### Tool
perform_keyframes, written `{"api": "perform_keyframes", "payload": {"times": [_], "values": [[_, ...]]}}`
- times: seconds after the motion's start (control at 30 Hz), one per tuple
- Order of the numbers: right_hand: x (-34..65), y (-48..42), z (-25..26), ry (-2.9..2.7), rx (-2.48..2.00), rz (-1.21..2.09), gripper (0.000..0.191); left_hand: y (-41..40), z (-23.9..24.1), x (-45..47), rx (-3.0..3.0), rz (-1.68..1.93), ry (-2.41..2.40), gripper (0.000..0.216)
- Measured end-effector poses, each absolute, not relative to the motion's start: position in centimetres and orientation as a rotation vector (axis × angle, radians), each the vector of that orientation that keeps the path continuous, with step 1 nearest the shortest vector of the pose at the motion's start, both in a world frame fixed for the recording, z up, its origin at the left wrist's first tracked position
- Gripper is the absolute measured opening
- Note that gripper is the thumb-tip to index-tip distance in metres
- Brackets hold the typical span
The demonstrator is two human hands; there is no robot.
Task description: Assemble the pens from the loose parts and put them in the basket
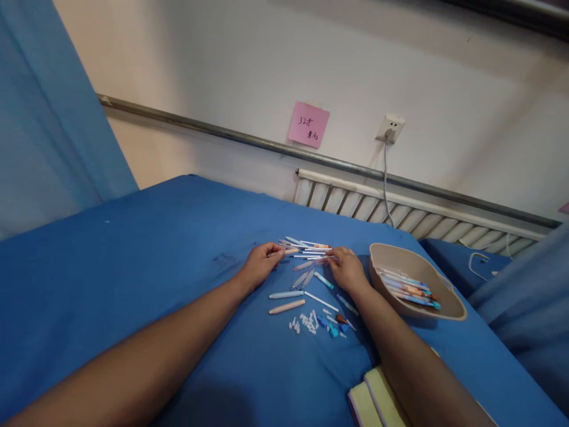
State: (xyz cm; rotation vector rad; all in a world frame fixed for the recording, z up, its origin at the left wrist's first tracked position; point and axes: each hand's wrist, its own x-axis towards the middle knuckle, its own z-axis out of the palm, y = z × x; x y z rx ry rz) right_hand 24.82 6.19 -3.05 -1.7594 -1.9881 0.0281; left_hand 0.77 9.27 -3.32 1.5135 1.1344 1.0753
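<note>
My left hand (261,264) is closed around a peach pen barrel (291,251), whose end sticks out past the fingertips to the right. My right hand (347,270) pinches near the right ends of several thin white pen refills (306,256); whether it grips just one is hard to see. Between and below the hands lie grey clear barrels (303,279), a teal-ended pen part (324,280), a light blue barrel (286,295) and another peach barrel (287,306). Closer to me are small white tips (309,322) and blue pen pieces (333,331).
A beige basket (377,252) with several assembled pens (411,290) stands right of my right hand. A folded yellow cloth (376,397) lies under my right forearm. Behind the blue-covered surface (178,237) are a radiator (347,198) and a wall socket (391,127).
</note>
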Motion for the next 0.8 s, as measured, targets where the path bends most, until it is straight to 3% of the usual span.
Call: {"api": "perform_keyframes", "payload": {"times": [0.1,0.3,0.63,0.8], "values": [[24.1,5.7,-2.1,-2.064,-1.773,0.093,0.016,9.2,-3.2,0.7,1.491,1.067,1.130,0.026],[23.0,0.7,0.0,-2.448,-1.694,0.559,0.011,9.6,-3.4,0.8,1.409,1.104,1.127,0.030],[21.4,-0.3,0.5,-2.619,-1.713,0.418,0.007,9.5,-3.4,0.8,1.360,1.135,1.122,0.026],[21.9,0.2,0.5,-2.598,-1.864,0.364,0.017,9.6,-3.3,0.9,1.397,1.138,1.157,0.029]]}}
